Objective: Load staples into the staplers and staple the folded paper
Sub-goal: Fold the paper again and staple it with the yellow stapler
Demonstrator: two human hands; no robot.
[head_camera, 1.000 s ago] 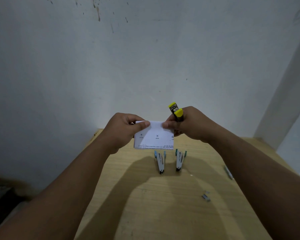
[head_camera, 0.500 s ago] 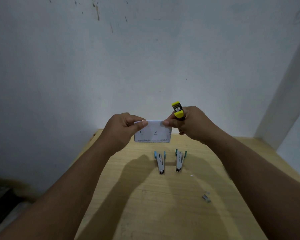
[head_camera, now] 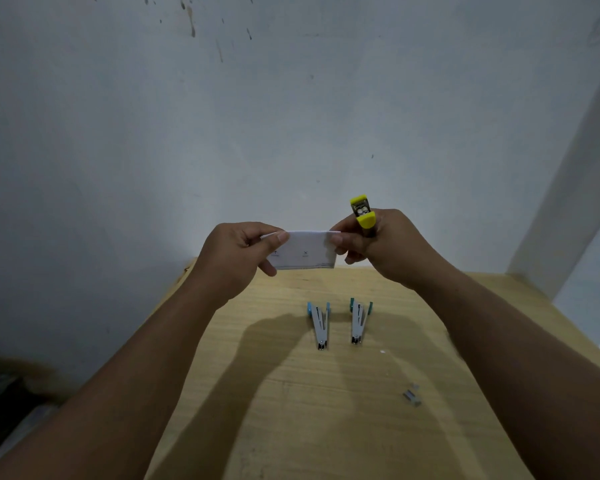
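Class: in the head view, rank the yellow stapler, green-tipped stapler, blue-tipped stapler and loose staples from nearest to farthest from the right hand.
1. yellow stapler, gripped in the right hand.
2. green-tipped stapler, on the table below it.
3. blue-tipped stapler, further left.
4. loose staples, near edge.

The folded paper [head_camera: 305,250] bears an X mark; its small print is unreadable

We face a pale grey wall [head_camera: 291,116] flecked with dark drips near the top. A light wooden table [head_camera: 326,410] stands against it, crossed by shadows. A white corner post [head_camera: 575,188] rises at right.
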